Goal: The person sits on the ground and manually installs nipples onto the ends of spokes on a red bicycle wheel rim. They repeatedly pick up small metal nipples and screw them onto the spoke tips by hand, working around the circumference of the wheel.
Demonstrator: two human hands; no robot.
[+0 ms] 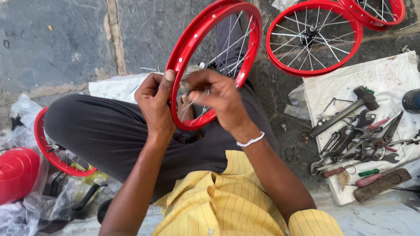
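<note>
I sit cross-legged in grey trousers and a yellow striped shirt, with a red spoked wheel rim [192, 41] standing upright over my lap. My left hand [154, 101] grips the near left side of the rim, thumb up against its edge. My right hand [217, 97] reaches inside the rim and pinches a thin steel spoke [192, 103] near the rim's lower part. The hub [211, 65] shows behind my fingers. A white band circles my right wrist.
Two more red spoked wheels [314, 37] [372, 11] lie on the stone floor at the back right. A white cloth [393, 74] at right carries a hammer [341, 114], pliers, wrenches and screwdrivers. Another red rim [48, 150] and a red dome [17, 172] in plastic lie at left.
</note>
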